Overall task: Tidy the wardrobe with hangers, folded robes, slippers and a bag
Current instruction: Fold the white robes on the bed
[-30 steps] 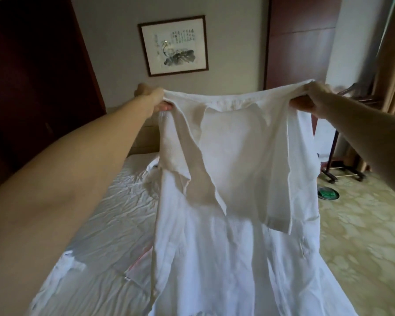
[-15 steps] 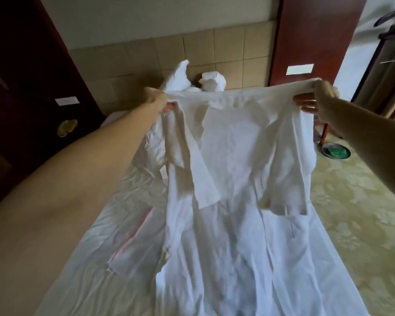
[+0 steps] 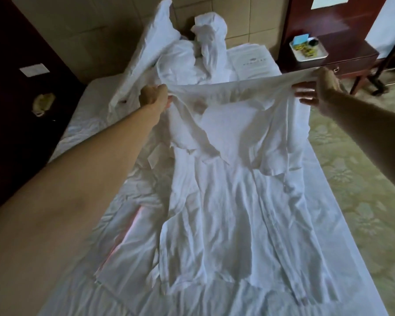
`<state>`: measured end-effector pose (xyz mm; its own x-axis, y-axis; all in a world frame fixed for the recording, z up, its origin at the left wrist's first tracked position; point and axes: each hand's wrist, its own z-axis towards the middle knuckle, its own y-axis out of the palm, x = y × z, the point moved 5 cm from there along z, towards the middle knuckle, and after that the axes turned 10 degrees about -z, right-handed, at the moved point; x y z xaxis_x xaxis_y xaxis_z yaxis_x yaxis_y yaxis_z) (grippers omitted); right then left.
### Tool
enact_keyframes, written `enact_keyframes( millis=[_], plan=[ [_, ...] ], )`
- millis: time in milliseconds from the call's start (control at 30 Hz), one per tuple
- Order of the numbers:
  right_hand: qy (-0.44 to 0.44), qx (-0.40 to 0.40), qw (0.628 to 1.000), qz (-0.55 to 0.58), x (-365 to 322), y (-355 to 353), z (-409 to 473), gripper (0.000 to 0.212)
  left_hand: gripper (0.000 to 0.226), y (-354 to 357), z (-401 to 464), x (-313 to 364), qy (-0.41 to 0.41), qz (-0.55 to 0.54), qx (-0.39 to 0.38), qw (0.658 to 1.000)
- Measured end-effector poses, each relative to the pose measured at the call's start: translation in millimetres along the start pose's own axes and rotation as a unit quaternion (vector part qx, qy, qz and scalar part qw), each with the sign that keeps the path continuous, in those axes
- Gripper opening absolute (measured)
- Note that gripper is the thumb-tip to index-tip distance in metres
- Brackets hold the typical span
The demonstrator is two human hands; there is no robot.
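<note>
A white robe stretches from my two hands down onto the bed, its lower part lying flat on the sheet and its sleeves folded inward. My left hand grips the robe's left shoulder in a fist. My right hand pinches the right shoulder, with the cloth pulled taut between the two hands. The collar edge hangs just above the mattress.
Crumpled white bedding is piled at the head of the bed against a tiled wall. A dark wooden nightstand with a white tray stands at the right. Dark wardrobe panels flank the left; patterned carpet lies on the right.
Both hands have lowered the robe from chest height toward the bed, and more of its skirt now lies on the sheet. My view has tipped downward.
</note>
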<state>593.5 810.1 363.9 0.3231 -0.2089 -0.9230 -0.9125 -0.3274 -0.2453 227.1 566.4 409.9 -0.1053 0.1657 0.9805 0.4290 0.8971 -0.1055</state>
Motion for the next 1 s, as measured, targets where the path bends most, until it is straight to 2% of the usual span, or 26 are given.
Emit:
enact_keyframes(
  millis=[100, 233, 333, 500, 700, 800, 1000],
  plan=[
    [0.049, 0.025, 0.998, 0.040, 27, 5, 8, 0.042, 0.038, 3, 20, -36, -0.045, 0.000, 0.002, 0.999],
    [0.060, 0.025, 0.996, 0.066, 64, 13, 6, 0.044, 0.026, 5, 2, -63, -0.027, -0.036, 0.030, 0.999],
    [0.078, 0.024, 0.995, 0.058, 102, 18, -5, 0.054, 0.017, -1, -9, -95, -0.032, -0.014, 0.059, 0.998],
    [0.106, 0.049, 0.992, 0.057, 191, 17, -32, 0.030, 0.013, -22, -42, -155, -0.069, 0.007, 0.094, 0.993],
    [0.154, 0.092, 0.980, 0.085, 285, 15, -103, 0.018, 0.012, -67, -100, -252, -0.113, -0.016, 0.128, 0.985],
    [0.173, 0.104, 0.975, 0.092, 327, 18, -137, 0.008, 0.015, -99, -124, -316, -0.167, -0.042, 0.136, 0.976],
    [0.248, 0.141, 0.954, 0.091, 419, 30, -207, 0.009, 0.010, -151, -185, -414, -0.214, 0.019, 0.179, 0.960]
  ],
)
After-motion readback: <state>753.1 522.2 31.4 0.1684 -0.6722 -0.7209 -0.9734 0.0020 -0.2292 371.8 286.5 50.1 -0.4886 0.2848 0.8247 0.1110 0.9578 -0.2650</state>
